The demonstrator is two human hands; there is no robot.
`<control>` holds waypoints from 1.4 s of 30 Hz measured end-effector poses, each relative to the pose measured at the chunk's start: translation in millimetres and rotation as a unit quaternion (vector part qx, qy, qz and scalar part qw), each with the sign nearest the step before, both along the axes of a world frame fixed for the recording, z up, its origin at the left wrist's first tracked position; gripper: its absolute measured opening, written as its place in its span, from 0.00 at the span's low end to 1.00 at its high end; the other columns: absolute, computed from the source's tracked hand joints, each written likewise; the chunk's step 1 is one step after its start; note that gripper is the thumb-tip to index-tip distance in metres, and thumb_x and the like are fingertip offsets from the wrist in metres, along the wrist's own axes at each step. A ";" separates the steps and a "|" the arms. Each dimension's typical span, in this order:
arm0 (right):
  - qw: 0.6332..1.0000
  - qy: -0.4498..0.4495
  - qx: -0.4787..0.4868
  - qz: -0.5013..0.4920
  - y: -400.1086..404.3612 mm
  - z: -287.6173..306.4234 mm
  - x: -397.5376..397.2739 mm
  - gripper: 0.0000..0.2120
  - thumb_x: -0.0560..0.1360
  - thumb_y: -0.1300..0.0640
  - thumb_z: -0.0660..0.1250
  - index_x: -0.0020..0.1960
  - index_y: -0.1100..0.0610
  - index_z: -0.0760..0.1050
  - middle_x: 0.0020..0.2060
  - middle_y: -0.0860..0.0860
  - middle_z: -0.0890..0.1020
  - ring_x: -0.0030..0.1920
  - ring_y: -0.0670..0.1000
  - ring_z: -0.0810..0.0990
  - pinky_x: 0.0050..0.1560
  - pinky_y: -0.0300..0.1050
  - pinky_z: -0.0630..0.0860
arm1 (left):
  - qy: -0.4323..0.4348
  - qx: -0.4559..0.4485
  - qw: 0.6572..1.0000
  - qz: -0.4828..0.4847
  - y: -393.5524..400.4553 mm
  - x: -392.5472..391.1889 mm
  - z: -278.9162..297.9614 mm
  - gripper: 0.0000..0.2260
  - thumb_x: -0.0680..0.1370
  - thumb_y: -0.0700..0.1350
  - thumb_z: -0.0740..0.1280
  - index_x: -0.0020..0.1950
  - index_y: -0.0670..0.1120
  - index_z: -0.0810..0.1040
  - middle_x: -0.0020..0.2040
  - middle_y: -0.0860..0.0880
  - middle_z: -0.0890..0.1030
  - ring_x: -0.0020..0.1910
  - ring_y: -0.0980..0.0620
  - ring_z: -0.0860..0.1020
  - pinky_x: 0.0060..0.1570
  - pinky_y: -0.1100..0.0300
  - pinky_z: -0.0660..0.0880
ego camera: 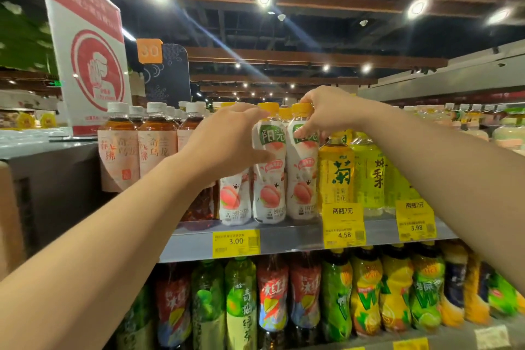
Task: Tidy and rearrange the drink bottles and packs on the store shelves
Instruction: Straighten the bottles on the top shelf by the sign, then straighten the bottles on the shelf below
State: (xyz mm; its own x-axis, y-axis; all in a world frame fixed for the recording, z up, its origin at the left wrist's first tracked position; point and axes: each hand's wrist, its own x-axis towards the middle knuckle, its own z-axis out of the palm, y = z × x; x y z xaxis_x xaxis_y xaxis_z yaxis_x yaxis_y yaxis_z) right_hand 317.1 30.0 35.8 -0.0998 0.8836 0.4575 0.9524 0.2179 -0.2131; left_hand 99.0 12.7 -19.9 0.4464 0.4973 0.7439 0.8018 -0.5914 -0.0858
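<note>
- We are working the top shelf (284, 231), its front rail carrying yellow price tags, with a lower shelf of green, red and yellow bottles below at 6 o'clock
- On that top shelf the rows run from amber tea bottles (119, 148) at 9 o'clock, through the white peach-drink bottles in the middle, to yellow chrysanthemum tea bottles (336, 167) at 3 o'clock
- Our left hand (227, 142) wraps the upper body of the middle peach bottle (268, 179), thumb across its label, fingers curled round the far side; this bottle leans slightly and stands at the shelf's front edge
- Our right hand (326, 113) pinches the neighbouring peach bottle (302, 176) at its neck, fingertips at the orange cap, thumb on the shoulder of the label
- We judge these full plastic bottles moderately heavy and fairly stiff, though the thin walls will give under a hard squeeze
- The shrink-wrap labels look glossy, so we expect them to be slippery; a grip round the waist, where the body narrows, should hold best
- The cap and neck are the stiffest parts, good for steering or straightening, less good for lifting the full weight
- Packed neighbours touch on both sides, so tipping one may nudge the next
</note>
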 end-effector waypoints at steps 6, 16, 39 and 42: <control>1.000 -0.011 -0.008 -0.019 -5.6 -3.8 -4.1 0.40 0.70 0.49 0.77 0.76 0.56 0.63 0.62 0.54 0.77 0.51 0.53 0.82 0.49 0.51 0.82 | 0.020 -0.026 0.999 0.015 -25.2 -21.7 -23.9 0.32 0.71 0.63 0.72 0.72 0.54 0.70 0.70 0.54 0.73 0.61 0.52 0.76 0.58 0.49 0.77; 0.990 -0.021 0.134 -0.031 -94.8 -72.5 -43.5 0.30 0.70 0.37 0.71 0.68 0.47 0.72 0.60 0.49 0.80 0.56 0.51 0.79 0.55 0.49 0.77 | 0.065 -0.090 0.992 0.068 -64.9 -71.0 -82.0 0.31 0.69 0.70 0.67 0.70 0.60 0.70 0.64 0.57 0.76 0.59 0.52 0.76 0.49 0.49 0.79; 0.968 -0.122 -0.209 0.063 -149.3 -287.8 -100.2 0.35 0.72 0.34 0.67 0.75 0.43 0.62 0.72 0.46 0.69 0.68 0.51 0.72 0.59 0.52 0.76 | 0.113 -0.234 0.953 0.153 -101.0 -114.7 -241.8 0.38 0.69 0.70 0.66 0.75 0.55 0.64 0.71 0.54 0.68 0.64 0.49 0.72 0.50 0.49 0.79; 0.972 -0.109 -0.192 0.076 -135.3 -289.4 -96.9 0.36 0.72 0.35 0.68 0.76 0.42 0.60 0.72 0.47 0.70 0.67 0.51 0.73 0.58 0.52 0.76 | 0.098 -0.221 0.953 0.182 -89.8 -117.0 -240.4 0.38 0.69 0.69 0.67 0.75 0.54 0.64 0.68 0.53 0.70 0.62 0.49 0.73 0.47 0.50 0.79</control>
